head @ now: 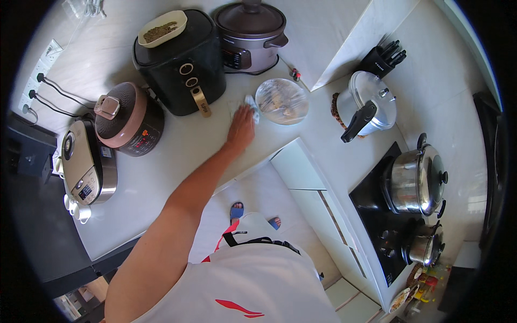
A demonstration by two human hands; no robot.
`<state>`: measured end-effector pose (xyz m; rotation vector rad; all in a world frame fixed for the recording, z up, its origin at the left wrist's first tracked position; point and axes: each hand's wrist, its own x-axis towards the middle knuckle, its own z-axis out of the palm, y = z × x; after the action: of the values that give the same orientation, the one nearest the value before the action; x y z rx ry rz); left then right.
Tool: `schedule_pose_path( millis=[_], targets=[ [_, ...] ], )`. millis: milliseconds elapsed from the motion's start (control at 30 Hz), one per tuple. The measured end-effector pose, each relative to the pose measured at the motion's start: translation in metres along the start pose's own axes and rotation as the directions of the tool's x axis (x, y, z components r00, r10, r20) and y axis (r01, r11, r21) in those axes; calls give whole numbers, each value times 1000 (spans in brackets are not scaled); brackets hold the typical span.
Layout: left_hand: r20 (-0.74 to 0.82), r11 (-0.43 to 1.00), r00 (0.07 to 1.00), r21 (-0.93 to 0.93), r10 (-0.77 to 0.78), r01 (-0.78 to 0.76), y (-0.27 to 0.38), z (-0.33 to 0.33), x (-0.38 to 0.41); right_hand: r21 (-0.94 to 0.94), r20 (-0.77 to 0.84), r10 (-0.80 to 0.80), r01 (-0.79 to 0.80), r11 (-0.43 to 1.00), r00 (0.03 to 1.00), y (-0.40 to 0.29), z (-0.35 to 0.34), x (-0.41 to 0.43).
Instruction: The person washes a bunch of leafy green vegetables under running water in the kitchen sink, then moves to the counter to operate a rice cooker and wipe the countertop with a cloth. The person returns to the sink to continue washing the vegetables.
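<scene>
My left hand (pixel 241 126) rests on the white countertop (pixel 181 133) with a crumpled pale cloth (pixel 253 108) under and beside its fingers. Just right of the cloth sits a round plate of food under cling film (pixel 282 101). A black air fryer (pixel 179 64) with a gold handle stands up and to the left of the hand. On top of it lies a cream dish (pixel 162 29) holding dark, dried bits. My right hand is out of view.
An electric pressure cooker (pixel 129 119) and rice cooker (pixel 89 165) stand left. A slow cooker (pixel 251 38) is at the back. Right are a silver pressure cooker (pixel 369 103), a knife block (pixel 379 60), and a steel pot (pixel 416 181) on the black hob (pixel 371 206). Counter edge curves nearby.
</scene>
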<state>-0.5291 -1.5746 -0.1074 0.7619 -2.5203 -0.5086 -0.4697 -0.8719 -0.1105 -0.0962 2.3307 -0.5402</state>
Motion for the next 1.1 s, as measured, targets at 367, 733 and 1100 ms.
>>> schedule_pose_path(
  millis=[367, 733, 1100],
  targets=[
    [-90, 974, 988, 175, -128, 142, -67, 27, 133, 41, -65, 126, -123, 992, 990, 18, 1, -52],
    [-149, 979, 987, 181, -67, 94, -95, 32, 118, 9, -18, 86, -86, 996, 996, 16, 0, -30],
    [-38, 984, 983, 26, -177, 178, -23, -65, -87, -118, 98, -139, 150, 982, 985, -11, -46, 57]
  ],
)
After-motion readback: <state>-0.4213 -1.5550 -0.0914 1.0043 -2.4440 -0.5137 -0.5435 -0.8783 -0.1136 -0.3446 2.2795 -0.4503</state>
